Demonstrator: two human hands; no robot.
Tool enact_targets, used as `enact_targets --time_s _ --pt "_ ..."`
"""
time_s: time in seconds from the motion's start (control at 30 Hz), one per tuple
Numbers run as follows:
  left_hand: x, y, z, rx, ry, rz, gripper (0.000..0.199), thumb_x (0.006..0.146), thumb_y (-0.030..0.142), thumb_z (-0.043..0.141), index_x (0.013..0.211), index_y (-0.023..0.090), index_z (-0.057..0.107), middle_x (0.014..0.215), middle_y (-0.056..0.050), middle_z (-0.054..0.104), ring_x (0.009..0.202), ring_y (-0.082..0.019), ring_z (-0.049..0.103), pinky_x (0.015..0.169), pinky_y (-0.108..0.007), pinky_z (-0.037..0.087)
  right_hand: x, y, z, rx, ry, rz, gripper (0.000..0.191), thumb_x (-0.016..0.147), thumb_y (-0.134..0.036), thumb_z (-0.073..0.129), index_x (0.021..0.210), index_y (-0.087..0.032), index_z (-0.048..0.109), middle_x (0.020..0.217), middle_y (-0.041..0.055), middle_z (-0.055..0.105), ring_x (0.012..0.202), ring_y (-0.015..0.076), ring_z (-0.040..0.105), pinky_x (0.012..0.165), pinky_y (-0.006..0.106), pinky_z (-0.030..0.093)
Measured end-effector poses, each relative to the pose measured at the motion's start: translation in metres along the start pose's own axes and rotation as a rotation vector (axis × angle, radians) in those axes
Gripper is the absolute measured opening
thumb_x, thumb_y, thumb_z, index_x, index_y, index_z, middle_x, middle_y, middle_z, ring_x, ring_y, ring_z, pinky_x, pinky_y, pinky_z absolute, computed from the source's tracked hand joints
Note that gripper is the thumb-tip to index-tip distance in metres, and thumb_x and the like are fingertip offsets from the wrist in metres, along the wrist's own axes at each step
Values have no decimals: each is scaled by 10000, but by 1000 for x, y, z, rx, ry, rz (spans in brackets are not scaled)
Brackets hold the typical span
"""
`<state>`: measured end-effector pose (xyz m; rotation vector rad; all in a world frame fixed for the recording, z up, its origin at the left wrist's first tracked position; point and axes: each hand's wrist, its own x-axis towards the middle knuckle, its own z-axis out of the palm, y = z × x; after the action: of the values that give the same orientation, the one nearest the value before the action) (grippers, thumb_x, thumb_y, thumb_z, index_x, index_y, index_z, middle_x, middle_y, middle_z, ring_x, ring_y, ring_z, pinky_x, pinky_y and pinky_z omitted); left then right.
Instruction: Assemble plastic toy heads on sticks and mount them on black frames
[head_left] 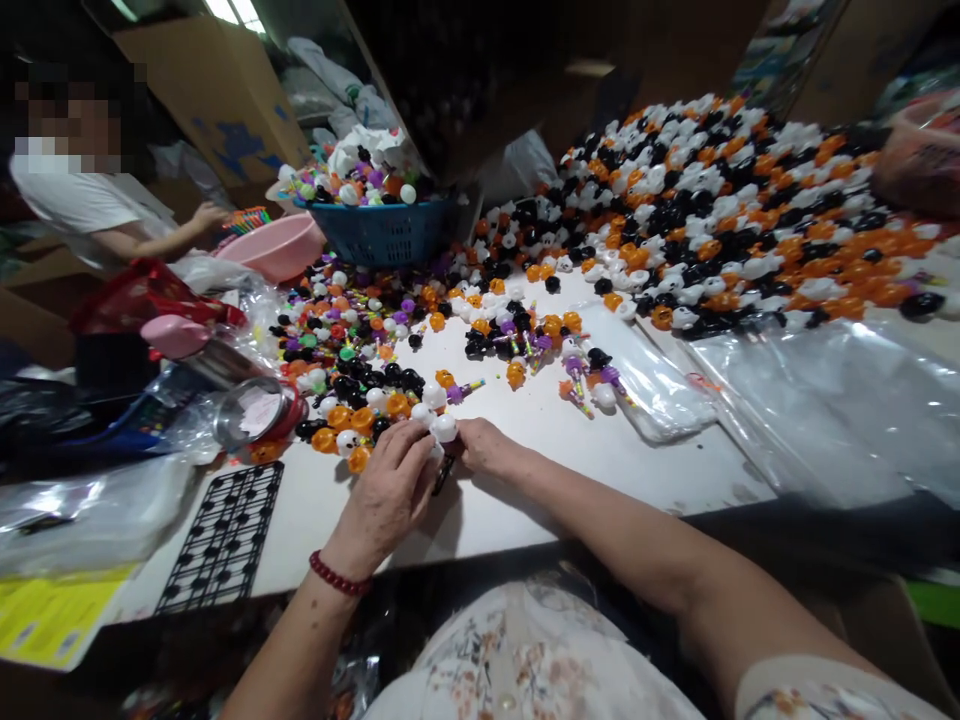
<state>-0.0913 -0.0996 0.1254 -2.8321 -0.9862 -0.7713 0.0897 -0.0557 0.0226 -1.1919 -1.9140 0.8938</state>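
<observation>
Fingers (403, 440) of the left hand (382, 480) are bent closed around a white piece (444, 428), on the near side of the blue basket (382, 235), above the desk (517, 415). The right hand (480, 447) meets it from the other side; its fingertips are mostly hidden, so I cannot tell how they grip. A dark strip (444, 473) shows just beneath, too covered to make out. Between the hands and the blue basket lies a spread of small orange, black and white pieces (364, 420). Right of the basket rises a large heap (697, 190) in the same colours. Left of the basket are a pink basin (277, 250) and, farther out, another person (75, 205). Nearer than the basket and to its left lies a black grid (221, 535).
</observation>
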Motion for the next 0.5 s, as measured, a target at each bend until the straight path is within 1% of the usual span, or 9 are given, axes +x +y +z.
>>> enact_targets --time_s 0.1,0.17,0.23,0.27,0.33,0.4,0.43,0.5 --pt "2 1 -1 59 8 10 263 916 161 566 1177 179 579 1283 -157 594 1255 -287 531 1051 -473 475 -2 0 6 -29 -7 25 78 800 -136 629 840 -180 679 742 -9 653 670 143 558 617 225 381" --pt "7 2 1 138 6 40 334 914 198 578 1247 178 570 1344 -166 586 1283 -308 522 1052 -486 453 -6 0 8 -69 -5 35 85 762 -126 671 830 -176 672 754 -11 641 675 143 547 622 228 392" --pt "13 4 4 210 -37 91 427 925 233 568 1348 189 530 1437 -154 547 1346 -319 483 1066 -494 421 -12 1 5 -104 6 22 157 741 -118 696 885 -177 675 805 -6 641 700 145 550 640 231 417" --pt "16 4 5 234 -71 115 449 935 243 552 1380 197 512 1471 -140 527 1375 -316 460 1074 -491 405 -15 1 0 -119 20 13 193 759 -115 687 941 -178 678 857 5 647 739 150 564 673 235 437" --pt "21 4 8 258 -132 131 422 959 241 510 1380 209 523 1484 -117 525 1400 -300 444 1079 -477 388 -19 2 -20 -187 68 20 267 834 -102 622 1084 -180 672 993 41 654 856 164 590 777 253 466" --pt "23 2 11 251 -166 124 363 972 225 481 1325 205 564 1446 -117 562 1374 -285 479 1075 -463 392 -18 6 -50 -354 112 85 359 889 -80 551 1219 -186 643 1125 79 638 972 176 586 858 270 460" --pt "23 0 13 238 -172 119 336 972 216 478 1291 199 580 1420 -121 583 1350 -280 503 1072 -458 399 -15 9 -66 -474 121 133 395 898 -74 537 1264 -190 628 1166 92 626 1009 184 577 868 274 455" --pt "21 -4 14 206 -173 108 293 965 203 486 1238 188 593 1371 -132 610 1299 -271 544 1064 -453 417 -5 17 -97 -698 127 230 407 895 -70 537 1274 -184 633 1183 120 615 1049 220 550 861 300 446"
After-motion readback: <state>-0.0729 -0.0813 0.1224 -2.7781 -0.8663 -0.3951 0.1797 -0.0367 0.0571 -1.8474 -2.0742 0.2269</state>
